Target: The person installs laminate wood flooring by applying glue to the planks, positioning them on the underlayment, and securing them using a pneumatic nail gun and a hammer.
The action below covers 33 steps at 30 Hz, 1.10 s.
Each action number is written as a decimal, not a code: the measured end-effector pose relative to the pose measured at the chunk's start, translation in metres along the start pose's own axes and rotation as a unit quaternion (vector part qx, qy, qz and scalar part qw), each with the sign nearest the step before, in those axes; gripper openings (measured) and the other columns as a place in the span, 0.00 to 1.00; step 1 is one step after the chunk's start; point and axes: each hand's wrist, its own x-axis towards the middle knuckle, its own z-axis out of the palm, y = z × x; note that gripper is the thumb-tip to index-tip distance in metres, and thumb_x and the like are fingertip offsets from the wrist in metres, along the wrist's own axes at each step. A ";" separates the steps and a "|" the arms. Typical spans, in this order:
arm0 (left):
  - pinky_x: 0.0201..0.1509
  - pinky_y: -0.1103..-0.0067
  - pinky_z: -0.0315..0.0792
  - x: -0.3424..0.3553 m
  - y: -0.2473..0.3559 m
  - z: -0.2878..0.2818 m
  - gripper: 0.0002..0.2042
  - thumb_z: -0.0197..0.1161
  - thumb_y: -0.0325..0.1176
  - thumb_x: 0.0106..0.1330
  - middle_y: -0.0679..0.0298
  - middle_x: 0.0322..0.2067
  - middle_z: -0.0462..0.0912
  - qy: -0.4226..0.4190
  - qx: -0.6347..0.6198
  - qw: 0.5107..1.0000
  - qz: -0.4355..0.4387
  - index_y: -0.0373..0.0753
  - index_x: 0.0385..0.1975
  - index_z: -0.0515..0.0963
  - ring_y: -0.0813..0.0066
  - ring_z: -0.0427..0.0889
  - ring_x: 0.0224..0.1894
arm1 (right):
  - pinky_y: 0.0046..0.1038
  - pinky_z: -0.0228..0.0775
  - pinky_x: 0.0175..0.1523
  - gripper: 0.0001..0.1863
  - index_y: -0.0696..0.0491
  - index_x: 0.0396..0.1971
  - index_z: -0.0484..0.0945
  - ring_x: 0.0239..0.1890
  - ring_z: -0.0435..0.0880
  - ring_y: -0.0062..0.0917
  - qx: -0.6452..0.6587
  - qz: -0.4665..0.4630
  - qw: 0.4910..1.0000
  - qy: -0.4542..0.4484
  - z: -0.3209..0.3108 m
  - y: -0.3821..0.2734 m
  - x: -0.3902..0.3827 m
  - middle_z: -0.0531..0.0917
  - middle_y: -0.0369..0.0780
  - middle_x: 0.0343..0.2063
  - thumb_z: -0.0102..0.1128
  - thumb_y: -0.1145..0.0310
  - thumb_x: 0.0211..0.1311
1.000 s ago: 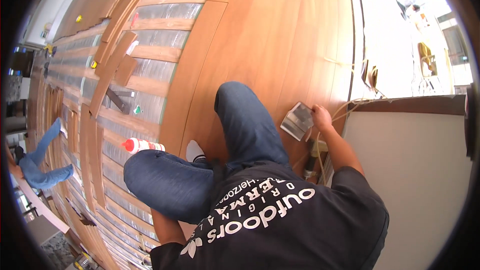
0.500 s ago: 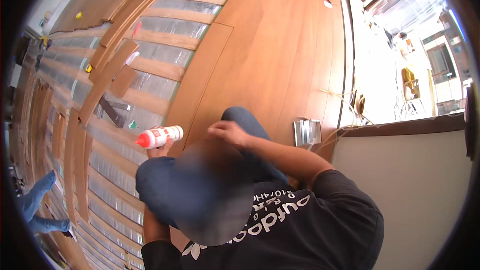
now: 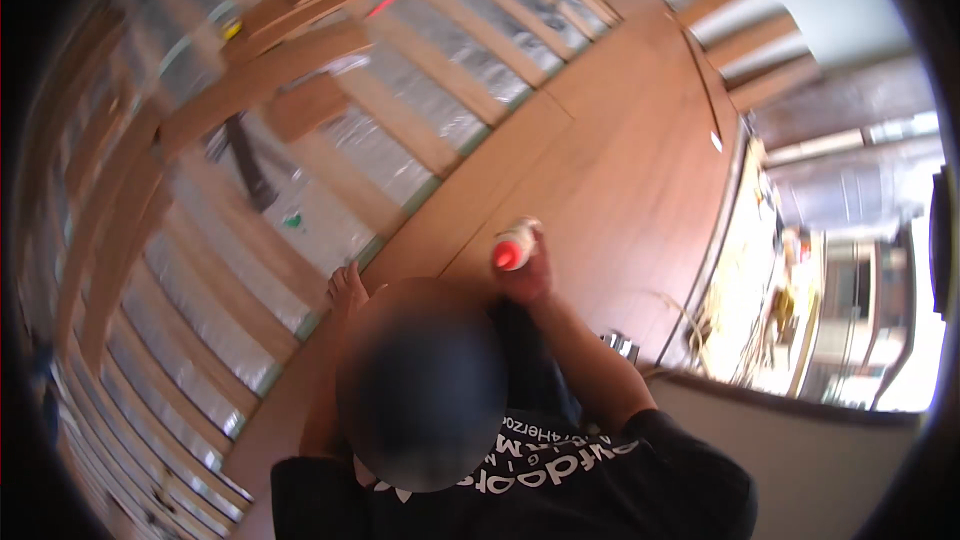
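My right hand is wrapped round a white squeeze bottle with a red nozzle cap, held above the laid wooden floorboards. The cap points toward me. Over at the left, my left hand rests at the edge of the boards, beside the open joists, with its fingers stretched out and nothing visible in it. Part of its palm is hidden from sight.
Wooden joists over shiny sheeting spread along the left. Loose planks, a short board piece and a dark bar lie across them. A wall stands at the lower right, beside a bright opening.
The bottle has passed from my left hand to my right. My left hand has moved to the floorboards' edge. The whole view has turned, so the floorboards slant more to the right.
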 end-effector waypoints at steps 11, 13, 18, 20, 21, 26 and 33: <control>0.57 0.61 0.70 0.007 -0.070 0.047 0.28 0.73 0.59 0.51 0.55 0.39 0.83 0.030 0.069 0.997 -0.016 0.36 0.37 0.86 0.54 0.77 0.52 | 0.39 0.74 0.61 0.29 0.62 0.56 0.74 0.56 0.78 0.39 -0.175 0.025 0.983 0.059 0.105 -0.072 0.060 0.80 0.48 0.54 0.71 0.58 0.62; 0.55 0.61 0.73 0.017 -0.070 0.044 0.28 0.72 0.59 0.54 0.54 0.41 0.84 -0.002 0.037 0.998 -0.051 0.35 0.37 0.86 0.53 0.78 0.53 | 0.37 0.75 0.58 0.28 0.62 0.56 0.73 0.55 0.78 0.38 -0.173 0.120 0.978 0.015 0.107 -0.082 0.060 0.80 0.48 0.52 0.70 0.58 0.64; 0.47 0.61 0.79 0.018 -0.070 0.027 0.28 0.70 0.62 0.57 0.54 0.39 0.87 -0.147 0.014 0.989 -0.028 0.37 0.35 0.87 0.53 0.84 0.48 | 0.35 0.76 0.57 0.29 0.63 0.56 0.73 0.54 0.78 0.37 -0.139 0.229 0.963 -0.013 0.094 -0.102 0.081 0.80 0.48 0.51 0.69 0.58 0.65; 0.46 0.59 0.80 0.009 -0.064 0.024 0.29 0.66 0.63 0.60 0.53 0.36 0.88 -0.035 0.042 0.998 0.015 0.36 0.34 0.88 0.53 0.87 0.43 | 0.35 0.77 0.57 0.30 0.62 0.58 0.72 0.54 0.78 0.37 -0.156 0.229 0.960 -0.032 0.084 -0.104 0.087 0.80 0.47 0.51 0.70 0.58 0.65; 0.46 0.59 0.80 0.005 -0.059 0.022 0.29 0.66 0.63 0.60 0.53 0.36 0.88 -0.034 0.050 0.998 0.017 0.36 0.34 0.88 0.53 0.87 0.43 | 0.34 0.77 0.57 0.31 0.62 0.58 0.72 0.54 0.78 0.37 -0.160 0.214 0.963 -0.038 0.078 -0.105 0.086 0.79 0.47 0.51 0.71 0.58 0.65; 0.49 0.56 0.78 -0.012 -0.044 0.001 0.34 0.53 0.66 0.70 0.48 0.39 0.88 -0.056 -0.030 0.991 -0.122 0.34 0.36 0.87 0.50 0.87 0.46 | 0.31 0.79 0.56 0.36 0.62 0.61 0.70 0.53 0.79 0.35 -0.099 0.171 0.977 -0.080 0.045 -0.120 0.020 0.79 0.47 0.52 0.72 0.53 0.63; 0.56 0.55 0.74 -0.034 -0.094 -0.043 0.30 0.58 0.61 0.69 0.50 0.46 0.86 -0.088 0.032 0.980 -0.178 0.35 0.38 0.87 0.52 0.83 0.54 | 0.33 0.81 0.59 0.35 0.60 0.60 0.71 0.53 0.83 0.35 -0.137 0.059 0.986 -0.070 0.009 -0.171 -0.081 0.81 0.49 0.53 0.68 0.47 0.67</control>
